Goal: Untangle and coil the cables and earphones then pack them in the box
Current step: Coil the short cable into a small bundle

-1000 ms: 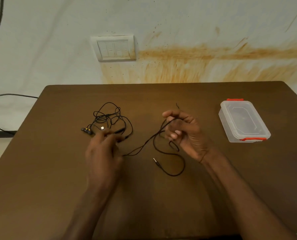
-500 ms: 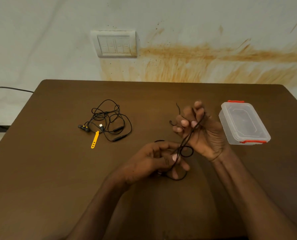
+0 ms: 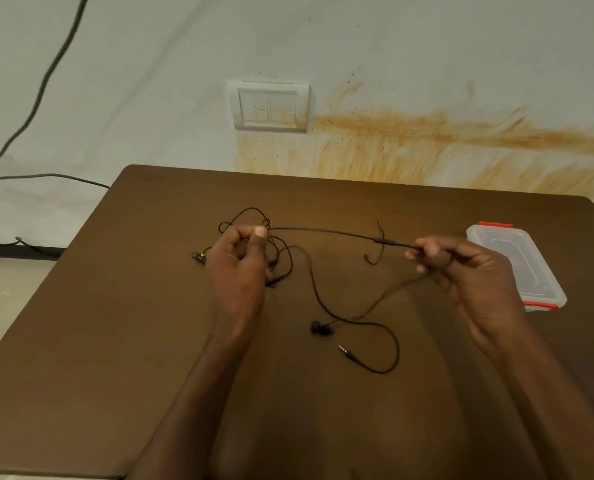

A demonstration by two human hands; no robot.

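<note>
A black earphone cable (image 3: 323, 231) runs taut between my two hands above the brown table (image 3: 115, 306). My left hand (image 3: 240, 268) pinches its left end at thumb and forefinger. My right hand (image 3: 462, 271) grips it just right of the inline remote (image 3: 383, 240). From there the cable droops to two earbuds (image 3: 319, 328) and the jack plug (image 3: 344, 350) lying on the table. A second tangle of black cable (image 3: 250, 220) with a black and yellow plug (image 3: 199, 257) lies under and behind my left hand, partly hidden.
A clear plastic box (image 3: 517, 265) with a lid and red clips stands at the table's right, just beyond my right hand. A switch plate (image 3: 269, 106) is on the stained wall behind. A grey wall cable (image 3: 39, 95) runs at far left.
My hands, close together half a second ago, have drawn apart. My left hand went left over the tangle and now pulls the earphone cable straight. The yellow tie is out of sight.
</note>
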